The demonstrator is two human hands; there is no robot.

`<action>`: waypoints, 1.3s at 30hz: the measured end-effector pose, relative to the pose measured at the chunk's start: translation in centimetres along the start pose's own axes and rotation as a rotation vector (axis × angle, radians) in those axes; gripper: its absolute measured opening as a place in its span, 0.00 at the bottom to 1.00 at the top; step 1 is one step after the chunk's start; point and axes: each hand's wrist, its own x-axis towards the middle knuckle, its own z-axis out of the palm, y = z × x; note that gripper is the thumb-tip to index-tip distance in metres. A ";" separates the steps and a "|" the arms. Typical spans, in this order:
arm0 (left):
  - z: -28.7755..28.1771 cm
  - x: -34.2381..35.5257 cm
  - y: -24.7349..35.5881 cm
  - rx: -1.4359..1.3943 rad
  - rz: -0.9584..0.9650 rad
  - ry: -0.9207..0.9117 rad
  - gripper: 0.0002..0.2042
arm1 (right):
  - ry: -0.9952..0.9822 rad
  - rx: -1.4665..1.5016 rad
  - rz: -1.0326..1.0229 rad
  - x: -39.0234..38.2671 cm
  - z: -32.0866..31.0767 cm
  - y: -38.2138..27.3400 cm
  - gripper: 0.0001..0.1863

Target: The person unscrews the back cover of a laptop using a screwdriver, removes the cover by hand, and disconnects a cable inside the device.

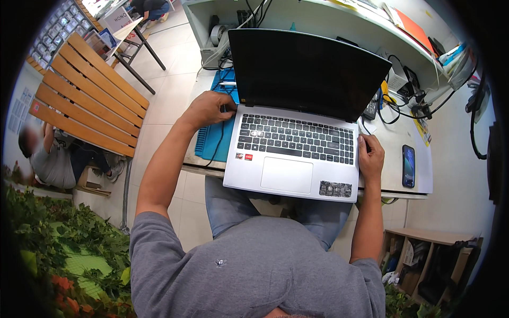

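Note:
A silver laptop [287, 175] with a dark screen lies open at the desk's front edge. At its left side, my left hand [211, 108] has thumb and fingers closed on a black cable [217, 143] by the side ports; the plug itself is hidden. My right hand [371, 153] grips the laptop's right edge with curled fingers. A teal mat [205, 146] shows under the laptop's left side. A phone [408, 165] lies on the desk to the right.
The white desk [427, 185] has a back shelf [196, 16] with tangled cables and small items. A slatted wooden panel [95, 90] and a seated person [58, 167] are at left, another person [151, 8] farther back. A low cubby [424, 236] stands lower right, artificial foliage [42, 228] lower left.

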 end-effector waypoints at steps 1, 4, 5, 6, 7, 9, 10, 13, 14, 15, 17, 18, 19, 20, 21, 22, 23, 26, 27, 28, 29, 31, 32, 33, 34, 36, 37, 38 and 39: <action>0.1 0.0 -0.3 -0.023 -0.005 0.004 0.08 | 0.000 0.002 0.001 0.1 0.0 -0.1 0.08; 0.1 0.7 0.6 -0.039 -0.026 -0.024 0.08 | -0.003 -0.026 -0.018 0.0 -0.3 0.2 0.08; -0.1 1.1 1.0 -0.040 -0.012 -0.031 0.08 | 0.015 -0.011 -0.009 -0.1 -0.3 0.4 0.07; 0.0 1.3 1.1 -0.026 -0.027 -0.015 0.09 | 0.034 -0.011 0.004 -0.4 -0.7 0.7 0.07; 0.1 1.5 1.2 -0.013 -0.038 -0.002 0.09 | 0.044 -0.034 0.011 -0.4 -0.7 0.9 0.07; -0.2 0.9 1.0 -0.087 -0.134 0.002 0.12 | 0.043 -0.029 0.025 -0.2 -0.3 0.8 0.07; -0.1 0.6 0.7 -0.110 -0.139 0.047 0.12 | 0.057 -0.001 0.032 -0.1 -0.2 0.7 0.07; 0.2 -0.4 -0.2 -0.137 -0.187 0.119 0.12 | 0.102 0.100 0.055 0.2 0.1 0.4 0.08; 0.1 -0.4 -0.3 -0.158 -0.204 0.122 0.12 | 0.100 0.134 0.088 0.2 0.1 0.1 0.08; 0.3 -0.2 -0.4 -0.158 -0.200 0.119 0.12 | 0.081 0.136 0.120 0.1 0.0 0.1 0.08; 0.4 -0.8 -1.0 -0.164 -0.195 0.164 0.12 | 0.089 0.109 0.094 0.0 -0.2 0.7 0.08; 0.1 -1.2 -1.2 -0.147 -0.215 0.174 0.12 | 0.095 0.091 0.062 0.2 0.1 0.8 0.09; 0.2 -1.2 -1.3 -0.167 -0.201 0.193 0.12 | 0.067 0.057 0.098 0.1 -0.1 0.7 0.09; 0.1 -0.9 -1.3 -0.186 -0.185 0.212 0.12 | 0.100 0.083 0.066 0.0 0.0 0.8 0.09; 0.0 -0.8 -1.2 -0.202 -0.192 0.228 0.12 | 0.107 0.085 0.064 0.0 -0.1 1.0 0.09; -0.2 -0.8 -1.0 -0.217 -0.198 0.244 0.11 | 0.113 0.088 0.063 -0.1 0.1 1.2 0.08; -0.1 -0.2 -0.6 -0.195 -0.174 0.255 0.11 | 0.108 0.100 0.054 -0.3 -0.3 1.2 0.08; -0.1 0.6 0.6 -0.372 -0.297 0.234 0.12 | 0.106 0.098 0.140 -0.6 -0.8 1.1 0.08; -0.1 0.6 0.6 -0.347 -0.281 0.220 0.12 | 0.127 0.095 0.095 -0.5 -0.6 1.2 0.08; 0.1 0.4 0.5 -0.363 -0.262 0.206 0.12 | 0.151 0.090 0.054 -0.5 -0.4 1.3 0.08; 0.3 -0.2 0.2 -0.258 -0.246 0.153 0.13 | 0.152 0.093 0.029 -0.2 -0.3 0.8 0.08; 0.9 -0.4 0.3 -0.155 -0.194 0.082 0.15 | 0.149 0.106 0.048 -0.2 -0.1 0.5 0.08; 1.2 -0.7 0.5 -0.135 -0.176 0.088 0.15 | 0.153 0.121 0.038 -0.1 0.1 0.6 0.07; 1.2 -0.7 0.9 -0.112 -0.161 0.093 0.15 | 0.151 0.127 0.054 -0.1 0.1 0.1 0.07; 1.1 -0.4 1.1 -0.115 -0.145 0.082 0.15 | 0.147 0.135 0.068 -0.1 -0.1 -0.2 0.07; 0.1 0.0 2.1 -0.026 -0.191 -0.005 0.14 | 0.151 0.126 0.090 -0.3 -0.6 -0.2 0.07; 0.5 0.1 1.9 -0.060 -0.162 0.016 0.13 | 0.143 0.126 0.104 -0.4 -0.8 -0.2 0.07; 0.3 0.2 1.6 -0.057 -0.157 0.017 0.13 | 0.149 0.126 0.104 -0.4 -0.9 -0.1 0.07; -0.1 0.4 1.2 0.024 -0.132 0.008 0.13 | 0.151 0.117 0.087 -0.4 -0.9 0.1 0.07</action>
